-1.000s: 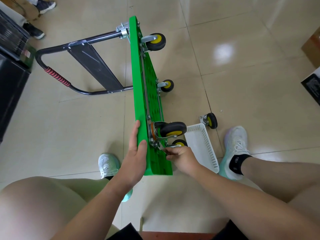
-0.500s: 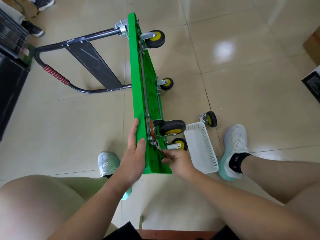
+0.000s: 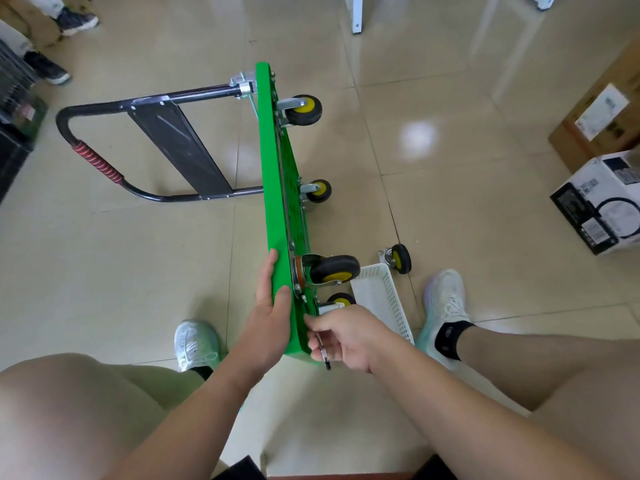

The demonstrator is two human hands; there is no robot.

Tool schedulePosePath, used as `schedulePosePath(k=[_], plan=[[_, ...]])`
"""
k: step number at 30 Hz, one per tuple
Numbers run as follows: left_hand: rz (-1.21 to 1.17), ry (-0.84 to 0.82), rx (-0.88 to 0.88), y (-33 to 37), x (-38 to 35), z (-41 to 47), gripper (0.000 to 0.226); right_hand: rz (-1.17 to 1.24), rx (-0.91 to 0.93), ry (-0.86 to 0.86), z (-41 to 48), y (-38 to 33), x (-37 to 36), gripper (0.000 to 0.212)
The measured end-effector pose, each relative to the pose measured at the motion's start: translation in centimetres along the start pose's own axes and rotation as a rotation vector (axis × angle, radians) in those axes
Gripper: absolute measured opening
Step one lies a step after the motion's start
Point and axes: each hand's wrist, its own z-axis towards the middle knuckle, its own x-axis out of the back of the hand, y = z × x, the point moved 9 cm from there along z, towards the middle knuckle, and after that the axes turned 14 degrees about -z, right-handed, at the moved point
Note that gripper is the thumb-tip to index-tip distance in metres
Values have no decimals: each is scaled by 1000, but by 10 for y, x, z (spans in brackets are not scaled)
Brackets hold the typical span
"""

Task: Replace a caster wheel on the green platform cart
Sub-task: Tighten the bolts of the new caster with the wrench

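The green platform cart (image 3: 277,188) stands on its long edge on the tiled floor, its black folding handle (image 3: 104,168) lying to the left. Casters with black-and-yellow wheels stick out to the right: two far ones (image 3: 304,110), a big near one (image 3: 334,269) and a lower one (image 3: 341,300) partly hidden behind my right hand. A loose caster (image 3: 400,258) lies on the floor past the basket. My left hand (image 3: 272,313) grips the deck's near top edge. My right hand (image 3: 346,336) holds a thin metal tool (image 3: 322,351) against the deck's underside by the near caster plate.
A white plastic basket (image 3: 384,296) lies on the floor right of the cart. My feet in white shoes (image 3: 445,306) flank the cart. Cardboard boxes (image 3: 602,199) stand at the right, a black unit (image 3: 14,133) at the left, another person's shoes (image 3: 52,71) at far left.
My right hand has shifted slightly down along the deck's underside and the tool's end now shows below its fingers. The view has tilted up, revealing more floor and boxes.
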Motion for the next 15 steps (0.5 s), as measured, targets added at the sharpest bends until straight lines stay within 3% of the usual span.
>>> schedulePosePath(k=[6, 11, 15], plan=[[-21, 4, -2, 0, 1, -1, 60, -89, -29, -45, -8, 16, 1, 9], [-23, 22, 13, -4, 1, 2, 59, -258, 78, 199, 15, 48, 38, 32], [-12, 19, 15, -5, 2, 2, 57, -300, 206, 231, 41, 49, 49, 42]])
